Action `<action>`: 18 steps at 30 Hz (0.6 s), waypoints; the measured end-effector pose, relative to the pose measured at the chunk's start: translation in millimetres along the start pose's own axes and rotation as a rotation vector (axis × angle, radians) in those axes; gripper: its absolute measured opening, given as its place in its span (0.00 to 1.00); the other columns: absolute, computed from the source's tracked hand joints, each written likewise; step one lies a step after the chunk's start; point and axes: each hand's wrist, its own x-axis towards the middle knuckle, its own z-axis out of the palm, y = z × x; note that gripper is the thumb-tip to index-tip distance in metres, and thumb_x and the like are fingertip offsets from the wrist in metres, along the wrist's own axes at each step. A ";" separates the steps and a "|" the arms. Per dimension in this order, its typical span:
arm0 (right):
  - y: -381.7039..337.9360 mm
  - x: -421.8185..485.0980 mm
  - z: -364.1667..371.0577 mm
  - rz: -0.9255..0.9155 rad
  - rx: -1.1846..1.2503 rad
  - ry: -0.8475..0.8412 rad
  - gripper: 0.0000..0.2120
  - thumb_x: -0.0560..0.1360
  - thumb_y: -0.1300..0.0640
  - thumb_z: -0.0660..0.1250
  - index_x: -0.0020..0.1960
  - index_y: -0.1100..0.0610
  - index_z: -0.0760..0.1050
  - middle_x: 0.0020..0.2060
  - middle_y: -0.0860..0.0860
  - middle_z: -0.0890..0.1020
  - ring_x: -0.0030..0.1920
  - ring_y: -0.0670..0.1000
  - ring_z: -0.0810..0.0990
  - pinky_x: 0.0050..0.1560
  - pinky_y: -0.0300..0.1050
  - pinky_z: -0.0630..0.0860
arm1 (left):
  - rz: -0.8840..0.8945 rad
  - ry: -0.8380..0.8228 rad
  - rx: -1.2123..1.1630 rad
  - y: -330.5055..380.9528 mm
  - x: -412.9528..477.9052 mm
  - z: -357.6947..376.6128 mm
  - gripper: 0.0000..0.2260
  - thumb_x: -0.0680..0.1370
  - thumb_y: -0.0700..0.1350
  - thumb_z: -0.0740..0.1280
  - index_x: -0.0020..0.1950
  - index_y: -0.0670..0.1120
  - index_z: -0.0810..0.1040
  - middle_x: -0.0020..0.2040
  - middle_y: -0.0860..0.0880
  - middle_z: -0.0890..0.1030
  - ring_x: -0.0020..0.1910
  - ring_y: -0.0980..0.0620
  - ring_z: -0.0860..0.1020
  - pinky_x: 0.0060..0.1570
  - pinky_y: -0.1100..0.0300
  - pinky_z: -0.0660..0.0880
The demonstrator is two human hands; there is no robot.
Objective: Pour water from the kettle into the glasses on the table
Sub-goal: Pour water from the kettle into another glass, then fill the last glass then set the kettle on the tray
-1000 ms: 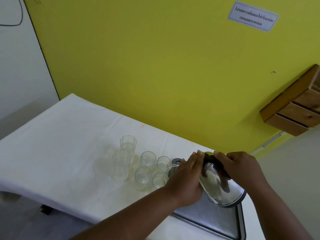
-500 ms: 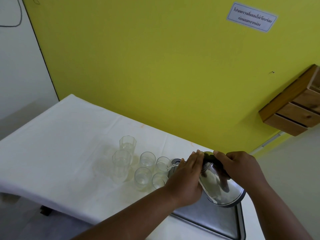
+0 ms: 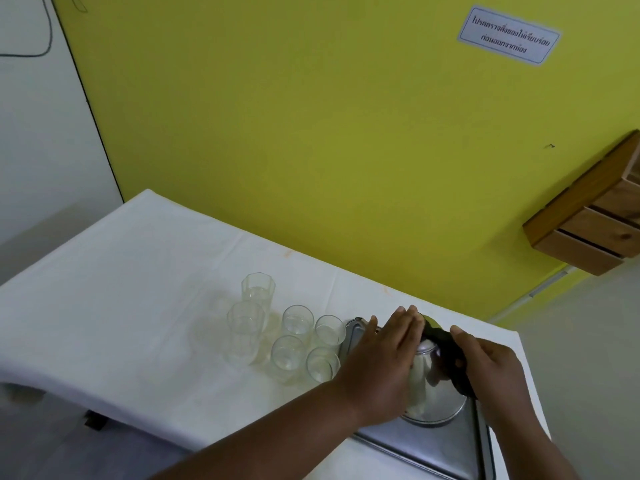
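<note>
A shiny steel kettle [image 3: 434,386] with a black handle stands nearly upright on a metal tray [image 3: 433,448] at the table's right end. My right hand [image 3: 491,368] is closed around the black handle. My left hand [image 3: 381,362] lies flat against the kettle's left side, fingers together, hiding the spout. Left of the tray stand several clear glasses: two tall ones [image 3: 244,332] [image 3: 258,289] and small tumblers [image 3: 297,320] [image 3: 329,330] [image 3: 287,355] [image 3: 322,367]. Each holds some water.
The table [image 3: 121,289] wears a white cloth and stands against a yellow wall. A wooden slatted shelf [image 3: 595,216] juts from the wall at the right. A printed sign [image 3: 507,34] hangs high on the wall.
The kettle was tipped left with its spout over the small glasses; it has swung back towards upright and sits lower on the tray. Both hands stayed on it.
</note>
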 end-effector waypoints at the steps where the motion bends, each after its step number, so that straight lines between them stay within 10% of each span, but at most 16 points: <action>1: 2.7 -2.9 1.3 0.004 0.030 -0.011 0.30 0.73 0.38 0.62 0.32 0.65 0.81 0.27 0.64 0.83 0.25 0.54 0.73 0.37 0.47 0.70 | 0.007 0.005 0.012 0.7 -1.6 0.7 0.37 0.71 0.37 0.65 0.76 0.37 0.50 0.78 0.40 0.52 0.77 0.43 0.48 0.72 0.39 0.51; 18: -23.7 3.7 10.2 -0.141 -0.412 -0.218 0.28 0.76 0.43 0.67 0.26 0.61 0.78 0.22 0.54 0.82 0.26 0.51 0.78 0.35 0.45 0.72 | -0.194 0.004 -0.118 1.6 -50.1 17.4 0.37 0.72 0.37 0.61 0.77 0.39 0.47 0.79 0.42 0.49 0.77 0.47 0.44 0.73 0.43 0.52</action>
